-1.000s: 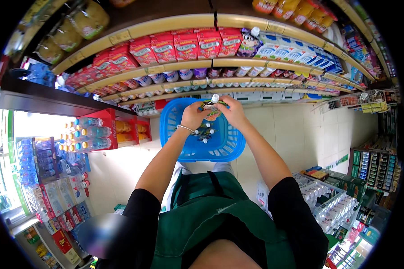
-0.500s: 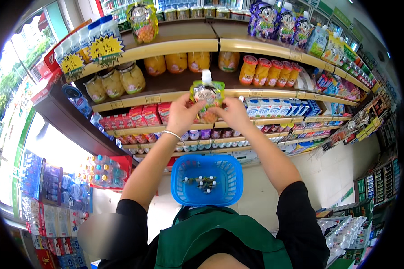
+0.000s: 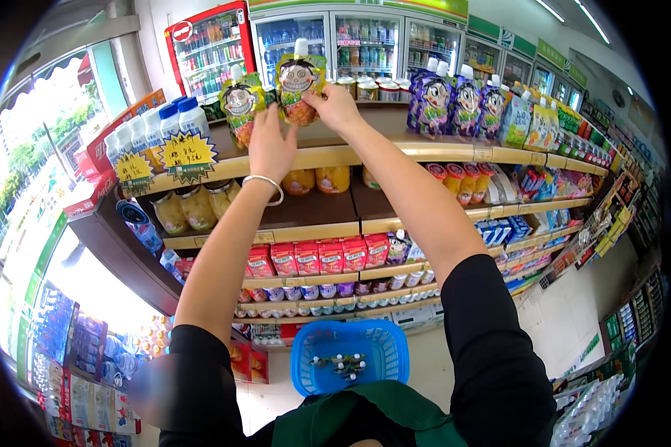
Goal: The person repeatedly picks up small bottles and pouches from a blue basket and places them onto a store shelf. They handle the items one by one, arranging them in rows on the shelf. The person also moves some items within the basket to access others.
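Note:
My right hand (image 3: 334,106) grips a yellow-green drink pouch (image 3: 298,77) with a white cap and a cartoon face, held upright at the top shelf (image 3: 402,132). Just left of it stands a matching pouch (image 3: 240,104) on the shelf. My left hand (image 3: 271,143), a bracelet at its wrist, is raised between and just below the two pouches with its fingers stretched up. It overlaps the lower edge of the standing pouch; whether it touches either pouch I cannot tell. Low in front of me, a blue basket (image 3: 301,376) holds several small white-capped pouches (image 3: 344,366).
Purple pouches (image 3: 434,100) stand right of my right arm, white bottles (image 3: 192,118) with yellow price signs at the left. Fruit jars (image 3: 332,180) and red boxes (image 3: 307,257) fill lower shelves. Glass-door fridges (image 3: 365,48) line the back.
Both hands have risen from the second shelf to the top shelf. The held pouch has moved up and left, beside its match. My left hand has let go of it; the view has tilted up.

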Motion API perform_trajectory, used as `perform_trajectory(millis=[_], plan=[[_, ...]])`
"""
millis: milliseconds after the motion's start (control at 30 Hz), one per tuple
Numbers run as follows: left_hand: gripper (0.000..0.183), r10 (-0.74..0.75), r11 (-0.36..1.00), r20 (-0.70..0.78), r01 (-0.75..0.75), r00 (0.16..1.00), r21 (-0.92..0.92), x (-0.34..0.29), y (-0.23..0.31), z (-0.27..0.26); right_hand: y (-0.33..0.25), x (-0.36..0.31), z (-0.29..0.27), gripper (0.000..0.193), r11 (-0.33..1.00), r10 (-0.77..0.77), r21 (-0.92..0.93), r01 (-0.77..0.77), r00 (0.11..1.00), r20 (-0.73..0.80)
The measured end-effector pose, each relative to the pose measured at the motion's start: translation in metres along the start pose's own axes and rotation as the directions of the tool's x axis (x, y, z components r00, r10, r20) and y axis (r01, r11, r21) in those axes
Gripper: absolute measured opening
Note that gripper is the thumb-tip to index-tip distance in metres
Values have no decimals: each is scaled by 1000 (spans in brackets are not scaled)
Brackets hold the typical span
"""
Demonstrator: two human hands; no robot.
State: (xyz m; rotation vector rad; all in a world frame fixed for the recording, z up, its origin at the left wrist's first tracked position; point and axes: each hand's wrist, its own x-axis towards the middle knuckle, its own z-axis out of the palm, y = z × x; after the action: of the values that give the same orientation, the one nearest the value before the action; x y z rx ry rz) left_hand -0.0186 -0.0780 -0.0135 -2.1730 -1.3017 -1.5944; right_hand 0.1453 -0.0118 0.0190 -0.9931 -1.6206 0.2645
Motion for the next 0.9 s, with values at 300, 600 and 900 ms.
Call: perform_trajectory(millis=[300, 600, 900], plan=[[40, 141, 972, 33, -145, 989, 186, -9, -8, 11, 31, 35, 42, 37, 961, 163, -246, -125, 977, 139], [41, 87, 985, 38, -92, 995, 143, -7, -7, 11, 39, 43, 49, 40, 956, 223, -227, -186, 963, 151], [38, 168, 983, -83, -160, 982, 94, -16, -15, 10, -3, -9, 11, 59, 996, -8, -94, 2, 998, -62]])
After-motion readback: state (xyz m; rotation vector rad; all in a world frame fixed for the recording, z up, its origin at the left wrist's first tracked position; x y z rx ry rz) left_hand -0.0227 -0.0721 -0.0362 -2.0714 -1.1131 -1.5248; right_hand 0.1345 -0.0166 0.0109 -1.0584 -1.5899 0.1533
